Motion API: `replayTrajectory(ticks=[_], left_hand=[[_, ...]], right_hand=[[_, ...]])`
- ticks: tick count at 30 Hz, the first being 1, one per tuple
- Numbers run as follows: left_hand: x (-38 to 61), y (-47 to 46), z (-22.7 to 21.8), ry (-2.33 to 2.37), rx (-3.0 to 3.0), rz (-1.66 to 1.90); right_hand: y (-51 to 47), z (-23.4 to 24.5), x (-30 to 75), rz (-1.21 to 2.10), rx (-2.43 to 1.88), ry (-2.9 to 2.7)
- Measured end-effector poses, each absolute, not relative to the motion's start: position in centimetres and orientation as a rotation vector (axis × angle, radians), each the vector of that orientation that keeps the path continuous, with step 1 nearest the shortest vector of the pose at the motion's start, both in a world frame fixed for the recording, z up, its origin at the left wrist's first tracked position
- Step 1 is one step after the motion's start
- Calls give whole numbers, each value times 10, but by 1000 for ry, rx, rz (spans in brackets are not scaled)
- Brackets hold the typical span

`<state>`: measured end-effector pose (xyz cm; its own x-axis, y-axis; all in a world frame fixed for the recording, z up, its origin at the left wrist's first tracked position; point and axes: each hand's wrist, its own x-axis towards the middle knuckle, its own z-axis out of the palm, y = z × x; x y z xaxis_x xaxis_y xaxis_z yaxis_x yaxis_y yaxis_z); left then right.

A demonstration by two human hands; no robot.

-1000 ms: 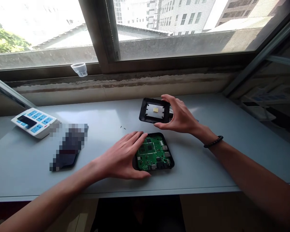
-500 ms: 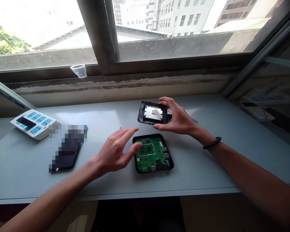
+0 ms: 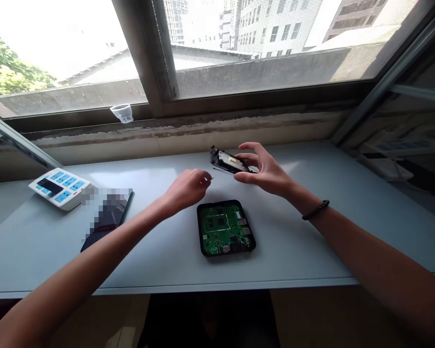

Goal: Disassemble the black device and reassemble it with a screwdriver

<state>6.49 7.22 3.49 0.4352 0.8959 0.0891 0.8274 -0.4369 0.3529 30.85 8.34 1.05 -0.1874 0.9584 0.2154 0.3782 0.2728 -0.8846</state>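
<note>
My right hand [image 3: 263, 171] holds a black plastic case lid [image 3: 227, 161] by its edge, tilted almost edge-on above the table, with a pale pad on its inner face. My left hand [image 3: 186, 188] hangs in the air to the left of the lid. Its fingertips are pinched on a tiny dark screw [image 3: 211, 178]. Below both hands, a green circuit board [image 3: 221, 224] lies in a black case base [image 3: 226, 253] on the table, touched by neither hand.
A white power strip with blue sockets [image 3: 60, 188] and a dark phone [image 3: 108, 217], partly pixelated, lie at the left of the grey table [image 3: 159, 270]. The table's front edge runs below the board. A clear plastic cup [image 3: 122, 112] sits against the window above.
The right hand has tilted the lid from nearly flat to almost edge-on. The left hand has moved away from the board toward the far side, and its fingers have closed into a pinch.
</note>
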Motion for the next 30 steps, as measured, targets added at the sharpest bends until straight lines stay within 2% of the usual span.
replayTrajectory(ticks=[7,14,25,30], left_hand=[[96,107,16,1675,2421,124],[65,106,22,1619,2502,51],[-6,89,31,1530,2446,279],[-16,85,32,1604,2329,545]], right_hand=[[89,7,312,810,-1258,-1708],[90,6,312,784,-1253,-1730],[84,1,301,721,-1333,-1878],[91,3,291,640,-1329,-1983]])
